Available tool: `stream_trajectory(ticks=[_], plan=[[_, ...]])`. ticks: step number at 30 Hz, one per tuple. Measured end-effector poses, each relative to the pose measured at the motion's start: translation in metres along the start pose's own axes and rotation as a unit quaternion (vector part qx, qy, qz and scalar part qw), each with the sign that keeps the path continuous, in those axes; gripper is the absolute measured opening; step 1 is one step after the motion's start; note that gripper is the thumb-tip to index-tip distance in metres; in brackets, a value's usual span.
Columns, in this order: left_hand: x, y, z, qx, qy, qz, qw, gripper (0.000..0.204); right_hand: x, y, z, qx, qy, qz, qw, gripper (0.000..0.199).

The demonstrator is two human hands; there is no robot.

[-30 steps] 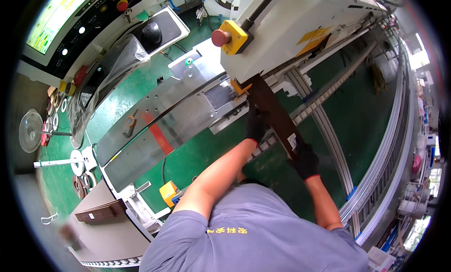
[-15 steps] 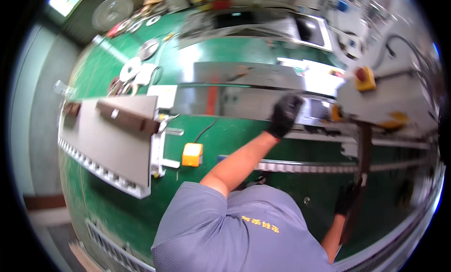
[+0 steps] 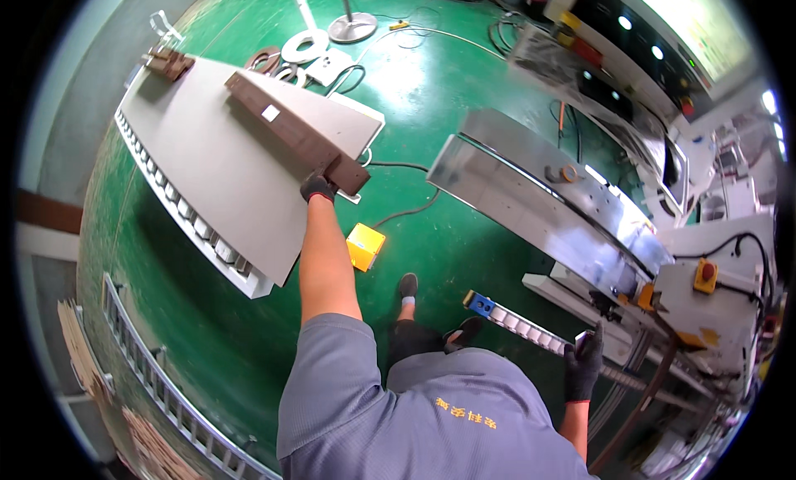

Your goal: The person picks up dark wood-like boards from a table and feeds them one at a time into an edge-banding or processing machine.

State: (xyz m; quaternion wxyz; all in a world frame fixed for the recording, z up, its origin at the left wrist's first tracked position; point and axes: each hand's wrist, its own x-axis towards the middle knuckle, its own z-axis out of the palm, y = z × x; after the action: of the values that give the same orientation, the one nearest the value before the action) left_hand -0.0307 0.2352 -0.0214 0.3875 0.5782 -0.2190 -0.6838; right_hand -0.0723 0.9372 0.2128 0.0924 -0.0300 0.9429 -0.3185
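Note:
A bundle of long brown strips [image 3: 282, 123] with a small white label lies across a grey-topped table [image 3: 215, 177] at the left. My left hand [image 3: 318, 186], in a black glove, reaches out to the bundle's near end, its fingers closed on the edge. My right hand [image 3: 583, 368], also black-gloved, is raised at the lower right with bent fingers. A small object with a pale face shows at those fingertips; its kind is unclear. Beside this hand, another brown strip [image 3: 651, 401] slopes down from the machine [image 3: 713, 269].
On the green floor stands a yellow foot-pedal box [image 3: 366, 246] with a cable. A long metal work bed [image 3: 531, 210] runs to the machine. Below it is a white segmented rail [image 3: 526, 329] with a blue end. A metal ladder-like rack [image 3: 178, 397] lies lower left.
My view has swung left. My left hand has gone from the metal bed to the brown strips on the table. My right hand has come away from the brown strip by the machine.

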Motion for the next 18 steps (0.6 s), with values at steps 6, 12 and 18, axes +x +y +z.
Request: stream_trajectory(ticks=[6,12,18], plan=[[-0.022,-0.028,-0.073,-0.195,-0.112,0.002,0.974,0.021,0.024,-0.035,0.038,0.034,-0.037,-0.084,0.995,0.086],[-0.073,-0.135,-0.219,-0.074,-0.209,0.044,0.974,0.022,0.06,-0.077,0.061,0.024,-0.128,-0.201,0.971,0.081],[-0.186,-0.179,-0.21,-0.167,-0.19,-0.149,0.956,0.021,0.073,-0.122,0.066,0.0,-0.172,-0.261,0.95,0.078]])
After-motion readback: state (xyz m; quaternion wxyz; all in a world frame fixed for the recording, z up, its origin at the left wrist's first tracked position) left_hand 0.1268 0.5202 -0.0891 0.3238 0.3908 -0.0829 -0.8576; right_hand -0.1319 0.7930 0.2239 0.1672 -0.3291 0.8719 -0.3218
